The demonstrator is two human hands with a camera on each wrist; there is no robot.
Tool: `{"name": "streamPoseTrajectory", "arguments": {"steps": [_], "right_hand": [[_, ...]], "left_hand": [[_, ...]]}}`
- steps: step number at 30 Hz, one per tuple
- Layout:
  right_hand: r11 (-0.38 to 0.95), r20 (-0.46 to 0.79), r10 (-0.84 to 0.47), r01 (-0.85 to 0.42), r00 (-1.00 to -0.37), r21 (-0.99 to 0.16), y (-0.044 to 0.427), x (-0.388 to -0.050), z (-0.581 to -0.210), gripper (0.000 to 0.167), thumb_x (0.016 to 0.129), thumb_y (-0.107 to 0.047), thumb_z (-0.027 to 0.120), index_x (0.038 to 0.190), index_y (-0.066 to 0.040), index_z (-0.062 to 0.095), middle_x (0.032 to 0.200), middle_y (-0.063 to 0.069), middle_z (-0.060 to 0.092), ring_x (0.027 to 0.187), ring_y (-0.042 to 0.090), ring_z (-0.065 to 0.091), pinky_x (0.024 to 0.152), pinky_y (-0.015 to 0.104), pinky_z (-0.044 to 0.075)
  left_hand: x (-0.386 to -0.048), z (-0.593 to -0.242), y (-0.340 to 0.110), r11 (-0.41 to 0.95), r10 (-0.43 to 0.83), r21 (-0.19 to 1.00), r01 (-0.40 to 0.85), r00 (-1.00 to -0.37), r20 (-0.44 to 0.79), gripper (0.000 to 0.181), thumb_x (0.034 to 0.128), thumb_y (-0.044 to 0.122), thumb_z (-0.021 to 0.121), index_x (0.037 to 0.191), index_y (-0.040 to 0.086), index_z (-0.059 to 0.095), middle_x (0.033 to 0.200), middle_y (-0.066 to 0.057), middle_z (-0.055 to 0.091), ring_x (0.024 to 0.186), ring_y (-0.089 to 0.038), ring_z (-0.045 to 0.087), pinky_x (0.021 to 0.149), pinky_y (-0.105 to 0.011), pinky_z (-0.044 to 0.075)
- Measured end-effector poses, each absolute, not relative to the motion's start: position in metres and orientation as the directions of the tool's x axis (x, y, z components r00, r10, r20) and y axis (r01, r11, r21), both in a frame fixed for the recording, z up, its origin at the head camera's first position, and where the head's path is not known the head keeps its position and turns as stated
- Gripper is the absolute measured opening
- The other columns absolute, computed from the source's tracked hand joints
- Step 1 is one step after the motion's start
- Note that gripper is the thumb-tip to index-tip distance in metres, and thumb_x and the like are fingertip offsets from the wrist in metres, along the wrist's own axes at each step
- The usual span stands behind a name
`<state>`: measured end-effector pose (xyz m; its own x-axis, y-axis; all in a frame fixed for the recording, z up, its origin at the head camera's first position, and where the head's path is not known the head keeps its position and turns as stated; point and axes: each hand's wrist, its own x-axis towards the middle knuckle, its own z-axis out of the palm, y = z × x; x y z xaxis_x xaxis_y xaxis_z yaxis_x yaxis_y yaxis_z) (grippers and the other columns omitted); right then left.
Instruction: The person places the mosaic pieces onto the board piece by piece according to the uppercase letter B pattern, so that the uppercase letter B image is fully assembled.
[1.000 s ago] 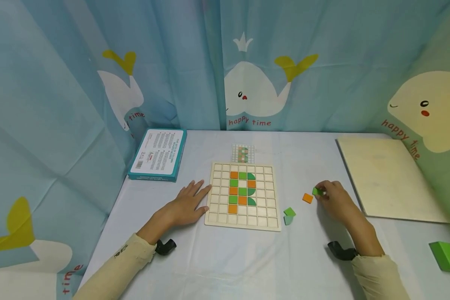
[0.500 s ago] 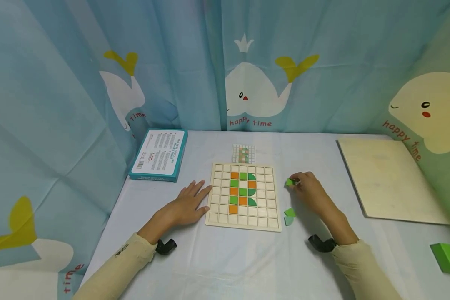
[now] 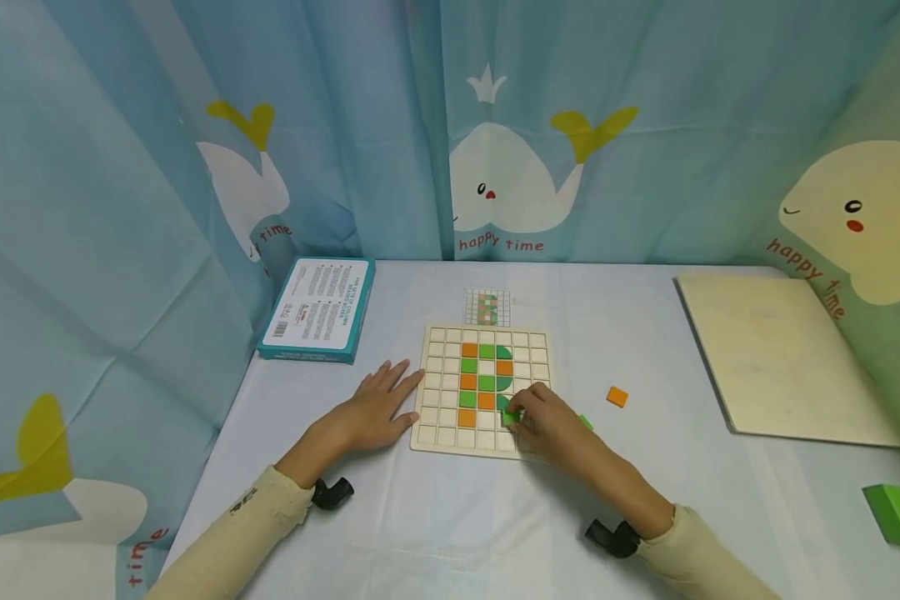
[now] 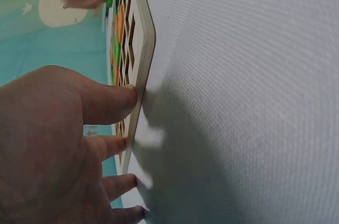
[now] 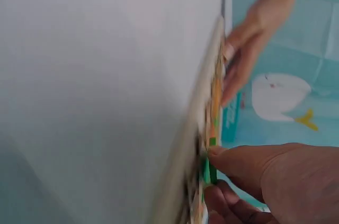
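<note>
A square wooden grid board (image 3: 427, 439) lies on the table with orange, green and dark green tiles set in some of its cells. My left hand (image 3: 375, 408) rests flat at the board's left edge; in the left wrist view the thumb (image 4: 114, 105) touches that edge and the fingers are spread. Over the lower right part of the board, my right hand (image 3: 551, 423) pinches a green square tile (image 3: 510, 417) between thumb and fingers. In the right wrist view the green tile (image 5: 213, 171) is close to the board's surface; whether it touches is unclear.
An orange tile (image 3: 617, 397) lies right of the board, and a green tile (image 3: 586, 422) is mostly behind my right hand. A small pattern card (image 3: 487, 307) lies beyond the board. Around stand a teal box (image 3: 315, 308), a wooden panel (image 3: 787, 358) and a green block (image 3: 894, 514).
My right hand has carried the green tile leftward from beside the orange tile to the board's lower right part. My left hand has stayed at the board's left edge.
</note>
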<state>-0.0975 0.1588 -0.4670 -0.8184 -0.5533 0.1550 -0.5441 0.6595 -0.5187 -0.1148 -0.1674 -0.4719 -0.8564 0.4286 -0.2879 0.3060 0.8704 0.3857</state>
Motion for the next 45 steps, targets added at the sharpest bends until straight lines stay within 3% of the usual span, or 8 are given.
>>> {"name": "streamPoseTrajectory", "arguments": {"steps": [15,18,22,25,30,37,41,45], "right_hand": [[0.688,0.292,-0.527,-0.602,-0.798,-0.404,0.149,-0.083,-0.473,0.02,0.082,0.008,0.085,0.097,-0.002,0.076,0.102,0.009,0.063,0.086,0.019,0.063,0.076,0.031,0.057],[0.713,0.255,-0.503,-0.564,-0.825,-0.417,0.153,-0.082,-0.472,0.018,0.085,0.001,0.085,0.1,-0.006,0.078,0.104,0.007,0.061,0.081,0.015,0.058,0.072,0.03,0.053],[0.762,0.165,-0.444,-0.468,-0.881,-0.447,0.167,-0.082,-0.463,0.017,0.09,-0.006,0.082,0.106,-0.007,0.077,0.109,0.006,0.062,0.087,0.017,0.058,0.077,0.036,0.052],[0.791,0.103,-0.38,-0.381,-0.919,-0.478,0.183,-0.083,-0.454,0.021,0.093,-0.009,0.08,0.113,-0.006,0.074,0.115,0.011,0.063,0.095,0.023,0.06,0.081,0.041,0.052],[0.833,0.018,-0.268,-0.241,-0.963,-0.497,0.213,-0.086,-0.446,0.03,0.094,-0.015,0.08,0.117,0.0,0.069,0.115,0.02,0.061,0.09,0.027,0.058,0.076,0.044,0.051],[0.839,-0.076,-0.256,-0.183,-0.964,-0.513,0.237,-0.086,-0.453,0.02,0.096,-0.011,0.076,0.108,0.003,0.068,0.103,0.018,0.065,0.093,0.03,0.063,0.078,0.049,0.054],[0.822,-0.063,-0.265,-0.192,-0.962,-0.536,0.24,-0.087,-0.458,0.012,0.098,-0.009,0.073,0.103,0.002,0.069,0.097,0.011,0.067,0.091,0.027,0.065,0.076,0.045,0.054],[0.812,-0.067,-0.252,-0.173,-0.965,-0.557,0.24,-0.088,-0.46,0.019,0.098,-0.016,0.076,0.105,0.001,0.069,0.098,0.011,0.067,0.089,0.024,0.063,0.073,0.04,0.052]], "left_hand": [[-0.113,-0.473,-0.167,0.866,0.43,0.393,0.309,-0.862,-0.269,0.07,0.109,0.044,0.052,0.17,0.023,0.024,0.177,-0.012,0.015,0.164,-0.04,0.006,0.13,-0.06,0.014],[-0.113,-0.474,-0.166,0.864,0.433,0.395,0.312,-0.861,-0.266,0.07,0.109,0.044,0.052,0.17,0.022,0.024,0.177,-0.012,0.015,0.164,-0.04,0.007,0.13,-0.06,0.014],[-0.113,-0.473,-0.167,0.866,0.433,0.392,0.312,-0.859,-0.274,0.07,0.1093,0.044,0.051,0.17,0.023,0.023,0.177,-0.012,0.014,0.164,-0.04,0.006,0.13,-0.06,0.013],[-0.114,-0.472,-0.168,0.87,0.428,0.385,0.308,-0.86,-0.278,0.071,0.1094,0.044,0.051,0.17,0.023,0.023,0.178,-0.012,0.013,0.164,-0.04,0.005,0.13,-0.06,0.013],[-0.115,-0.473,-0.17,0.873,0.43,0.372,0.315,-0.858,-0.281,0.071,0.1096,0.045,0.05,0.171,0.023,0.021,0.178,-0.011,0.012,0.164,-0.04,0.005,0.13,-0.06,0.013],[-0.115,-0.473,-0.17,0.871,0.433,0.376,0.318,-0.857,-0.279,0.071,0.1095,0.045,0.05,0.171,0.023,0.022,0.178,-0.012,0.013,0.164,-0.04,0.005,0.13,-0.061,0.013],[-0.115,-0.472,-0.169,0.868,0.436,0.381,0.317,-0.855,-0.281,0.071,0.1095,0.044,0.051,0.17,0.022,0.022,0.177,-0.013,0.013,0.164,-0.041,0.005,0.13,-0.062,0.013],[-0.114,-0.473,-0.169,0.865,0.439,0.388,0.319,-0.855,-0.276,0.071,0.1094,0.043,0.051,0.17,0.021,0.023,0.177,-0.014,0.014,0.163,-0.042,0.006,0.129,-0.062,0.014]]}}
